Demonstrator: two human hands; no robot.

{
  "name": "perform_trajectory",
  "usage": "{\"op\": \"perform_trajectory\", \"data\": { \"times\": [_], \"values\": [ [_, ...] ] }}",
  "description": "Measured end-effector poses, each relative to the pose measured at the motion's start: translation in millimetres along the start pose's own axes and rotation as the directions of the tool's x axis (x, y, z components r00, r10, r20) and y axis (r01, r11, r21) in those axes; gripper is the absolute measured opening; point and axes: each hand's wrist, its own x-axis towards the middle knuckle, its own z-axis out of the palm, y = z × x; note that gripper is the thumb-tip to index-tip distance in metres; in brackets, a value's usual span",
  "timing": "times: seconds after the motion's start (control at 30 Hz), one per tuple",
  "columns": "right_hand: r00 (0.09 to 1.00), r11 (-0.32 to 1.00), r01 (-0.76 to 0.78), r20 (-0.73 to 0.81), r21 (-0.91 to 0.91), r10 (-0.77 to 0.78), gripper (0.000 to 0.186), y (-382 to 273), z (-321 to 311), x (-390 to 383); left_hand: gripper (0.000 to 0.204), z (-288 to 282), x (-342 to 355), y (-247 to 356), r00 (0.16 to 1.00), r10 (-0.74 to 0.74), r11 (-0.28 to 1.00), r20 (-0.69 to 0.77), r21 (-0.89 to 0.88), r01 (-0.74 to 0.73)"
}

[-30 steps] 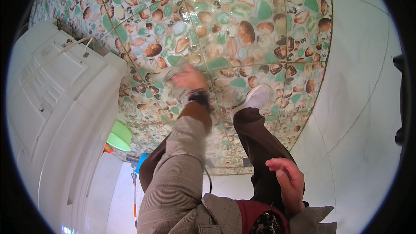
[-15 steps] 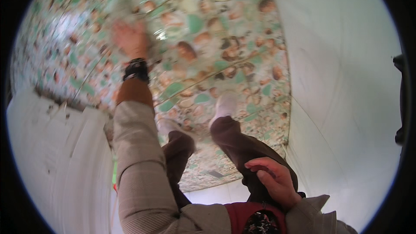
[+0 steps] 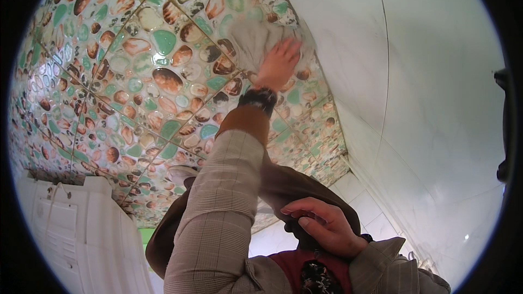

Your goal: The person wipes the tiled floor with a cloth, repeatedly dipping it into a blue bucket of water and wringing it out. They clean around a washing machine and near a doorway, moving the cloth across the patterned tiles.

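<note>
My left hand (image 3: pixel 278 65) is stretched across the patterned pebble-look floor tiles (image 3: pixel 139 71), its fingers spread flat on a blurred greyish cloth (image 3: pixel 250 38) beside the right-hand wall. The cloth lies partly under and around the fingertips. My right hand (image 3: pixel 327 228) is low in the picture, over my dark trouser leg (image 3: pixel 297 182), fingers loosely curved and apart from the thumb, with nothing visible in them. A pale shoe (image 3: pixel 182 172) shows partly behind my left forearm.
A white plastic appliance (image 3: pixel 57 223) with a cord stands at lower left, a green object (image 3: pixel 146 235) partly visible beside it. A pale marble-look wall (image 3: pixel 425 87) runs along the right side, meeting the pebble-patterned surface.
My left hand has swept with the cloth from the middle, via the upper left, to the surface's right edge. The view has shifted, and my right hand remains low, fingers curved.
</note>
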Motion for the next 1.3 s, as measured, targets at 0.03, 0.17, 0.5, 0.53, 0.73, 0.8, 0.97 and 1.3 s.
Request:
{"op": "perform_trajectory", "data": {
  "times": [0.03, 0.17, 0.5, 0.53, 0.73, 0.8, 0.97, 1.3],
  "values": [
    [1.0, 1.0, -0.003, -0.006, -0.005, 0.003, 0.028, 1, 1, -1, 0.046, 7, -20, 3, 0.987, 0.1, 0.995, 0.122, -0.026, -0.097],
    [1.0, 1.0, 0.017, 0.017, -0.002, -0.017, 0.027, 7, 13, -7, 0.055, -4, -98, -30, 0.98, 0.139, 0.96, 0.142, -0.263, -0.098],
    [0.998, 1.0, 0.002, 0.064, -0.015, -0.001, 0.027, 30, 45, -14, 0.074, -75, -340, -155, 0.273, -0.817, 0.168, -0.508, 0.243, 0.955],
    [0.999, 0.998, -0.006, 0.033, -0.058, 0.008, 0.027, 32, 48, -15, 0.072, -56, -360, -148, 0.15, -0.858, 0.038, -0.491, 0.231, 0.972],
    [0.999, 0.998, -0.035, 0.004, -0.055, 0.035, 0.024, 45, 75, -19, 0.028, -25, -409, -102, 0.159, -0.971, 0.008, -0.182, 0.632, 0.775],
    [1.0, 0.995, 0.021, 0.004, -0.093, -0.021, 0.024, 54, 84, -23, 0.028, -26, -374, -80, 0.279, -0.96, 0.248, 0.022, 0.527, 0.813],
    [0.98, 0.985, 0.17, -0.102, -0.028, -0.172, 0.024, 76, 90, -66, 0.058, -77, -339, -15, 0.24, -0.969, 0.246, -0.063, -0.37, 0.896],
    [0.982, 0.954, 0.189, 0.03, -0.233, -0.187, 0.022, 122, 54, -45, 0.065, -65, -343, -21, 0.173, -0.924, 0.291, -0.341, -0.331, 0.898]
  ]
}}
